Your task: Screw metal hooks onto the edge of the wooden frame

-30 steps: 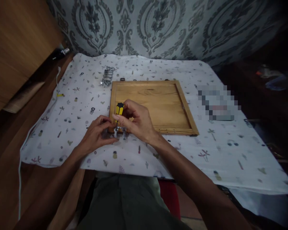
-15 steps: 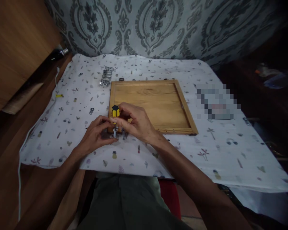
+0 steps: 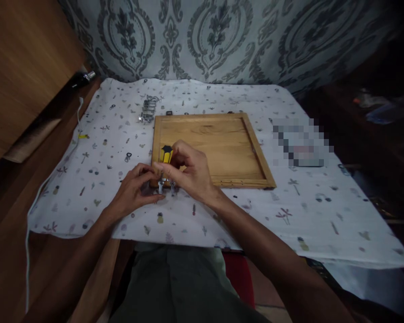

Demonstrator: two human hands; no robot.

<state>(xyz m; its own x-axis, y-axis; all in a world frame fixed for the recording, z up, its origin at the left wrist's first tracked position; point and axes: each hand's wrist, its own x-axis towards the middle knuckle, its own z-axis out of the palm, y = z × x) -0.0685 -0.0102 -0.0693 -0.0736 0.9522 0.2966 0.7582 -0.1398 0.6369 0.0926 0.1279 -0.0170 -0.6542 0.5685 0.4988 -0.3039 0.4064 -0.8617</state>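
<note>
A yellow and black screwdriver [image 3: 166, 154] stands nearly upright over the near left corner of a framed wooden panel [image 3: 218, 143]. My right hand [image 3: 191, 170] pinches its handle between thumb and fingers. Below the screwdriver, a metal hinge [image 3: 161, 185] sits at the panel's near edge, its arms sticking out toward me. My left hand [image 3: 133, 188] is curved around the hinge's left side, with fingertips at the hinge and the panel corner; its thumb lies low beside the metal.
Several metal hinges [image 3: 148, 109] lie in a row behind the panel's left corner. A blurred-out flat object [image 3: 301, 143] rests at the right on the patterned tablecloth [image 3: 202, 229]. A white cable [image 3: 40, 193] runs down the left edge.
The screwdriver handle has tilted to the right, and my right hand's fingers have shifted around it. My left hand has stayed almost in place.
</note>
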